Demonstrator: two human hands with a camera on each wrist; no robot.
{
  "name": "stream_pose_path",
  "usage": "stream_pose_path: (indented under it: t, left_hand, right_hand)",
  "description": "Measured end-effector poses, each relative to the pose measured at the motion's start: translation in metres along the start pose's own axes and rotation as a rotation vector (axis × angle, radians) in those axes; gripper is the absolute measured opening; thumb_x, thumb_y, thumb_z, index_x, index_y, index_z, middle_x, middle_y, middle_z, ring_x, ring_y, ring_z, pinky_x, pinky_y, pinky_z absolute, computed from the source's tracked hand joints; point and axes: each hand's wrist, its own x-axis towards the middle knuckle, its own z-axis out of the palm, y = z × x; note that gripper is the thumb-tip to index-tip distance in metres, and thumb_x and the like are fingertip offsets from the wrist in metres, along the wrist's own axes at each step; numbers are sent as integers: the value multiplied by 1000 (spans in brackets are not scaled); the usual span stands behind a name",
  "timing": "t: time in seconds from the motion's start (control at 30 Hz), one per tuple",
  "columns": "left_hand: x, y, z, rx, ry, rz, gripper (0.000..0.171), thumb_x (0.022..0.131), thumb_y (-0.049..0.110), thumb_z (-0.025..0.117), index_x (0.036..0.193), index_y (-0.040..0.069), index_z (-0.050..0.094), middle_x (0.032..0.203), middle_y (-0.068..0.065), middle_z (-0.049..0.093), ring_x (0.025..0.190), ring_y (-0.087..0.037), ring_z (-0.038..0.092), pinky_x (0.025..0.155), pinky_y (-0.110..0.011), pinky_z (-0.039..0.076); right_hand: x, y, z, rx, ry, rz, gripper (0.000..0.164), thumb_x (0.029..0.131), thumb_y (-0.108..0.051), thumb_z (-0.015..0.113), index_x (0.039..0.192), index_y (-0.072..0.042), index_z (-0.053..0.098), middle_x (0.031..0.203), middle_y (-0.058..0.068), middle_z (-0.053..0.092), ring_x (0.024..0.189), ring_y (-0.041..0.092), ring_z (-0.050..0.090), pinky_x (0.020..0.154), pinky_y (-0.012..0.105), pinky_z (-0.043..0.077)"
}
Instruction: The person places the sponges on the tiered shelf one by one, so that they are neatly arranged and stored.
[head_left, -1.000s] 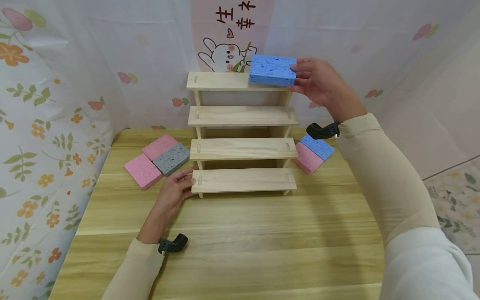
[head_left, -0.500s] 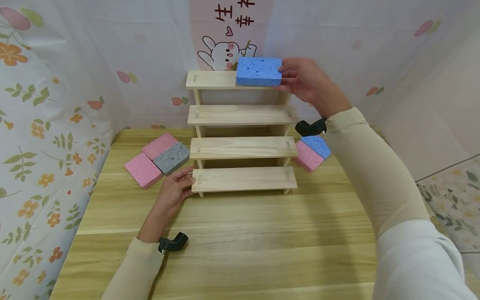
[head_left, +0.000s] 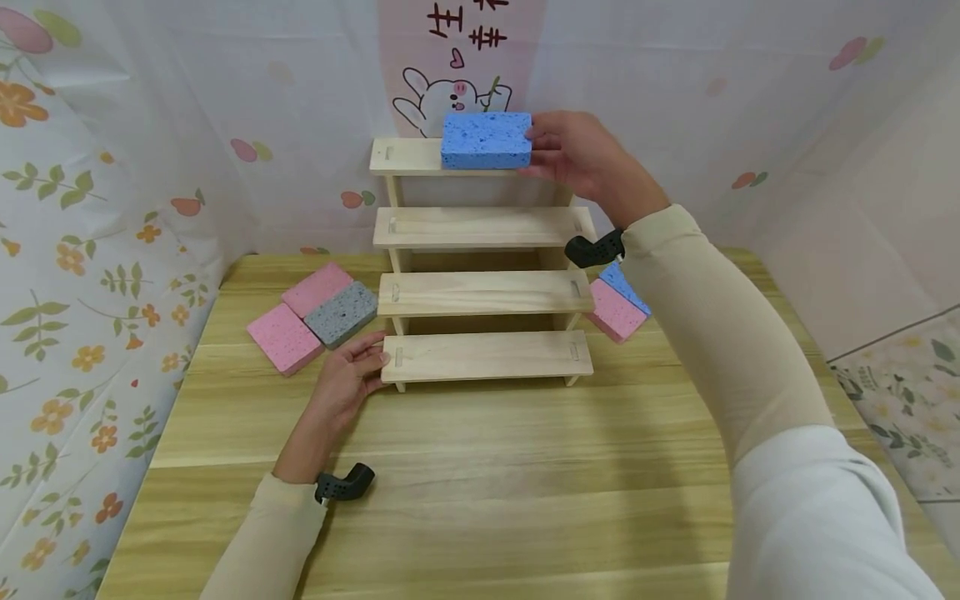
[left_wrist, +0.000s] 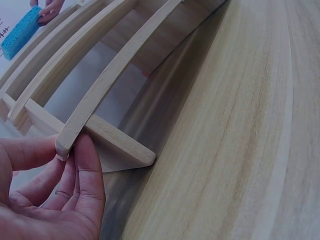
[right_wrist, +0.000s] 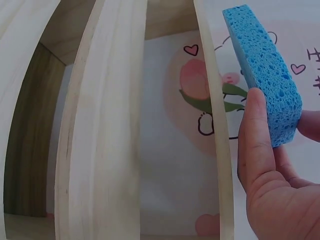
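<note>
Head view's bright and even, with a soft shadow right of center on the table [head_left: 465, 525] and faint sheen mid-surface. Both wrist views run dimmer, cooler, softer; wide-angle distortion bows the shelf boards [right_wrist: 105, 125].

Far sponge [head_left: 486, 140]: blue, darker pits. Left: two pink sponges [head_left: 283, 337], lightly speckled; one grey sponge [head_left: 342, 313], dark-flecked. Right: pink sponge [head_left: 617, 312]; other sponge [head_left: 623, 286] appears blue, partly hidden, texture unclear. Rack [head_left: 483, 292]: pale wood. Table [head_left: 487, 492]: yellow-brown, streaked grain. Left cloth [head_left: 112, 250]: white, orange-and-green floral print.
</note>
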Motion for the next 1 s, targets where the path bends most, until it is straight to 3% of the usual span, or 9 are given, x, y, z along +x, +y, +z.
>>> stream_pose_path:
  t: [0.27,0.77,1.0]
  left_hand:
    - [-1,0,-1,8,4,-3,50,97,-1,52,146,-2,39,102,1,60,87,-9,64,70,-25,56]
    - [-1,1,-2,-4,4,6,49,97,-2,52,145,-3,40,100,1,61,86,-9,64,70,-25,56]
    - [-2,0,-1,-1,5,3,49,97,-1,52,145,-3,41,101,0,61,86,-9,65,70,-25,56]
  right_hand:
    - [5,-3,10,0,11,-2,41,95,-7,58,134,-14,48,127,11,53,112,29,57,87,39,55]
    - [16,-3,30,35,30,33,33,93,-3,59,124,-15,53,122,10,57,107,29,59,89,40,55]
    - [16,-2,35,27,36,25,39,93,-4,61,129,-15,53,124,11,56,109,28,59,88,38,55]
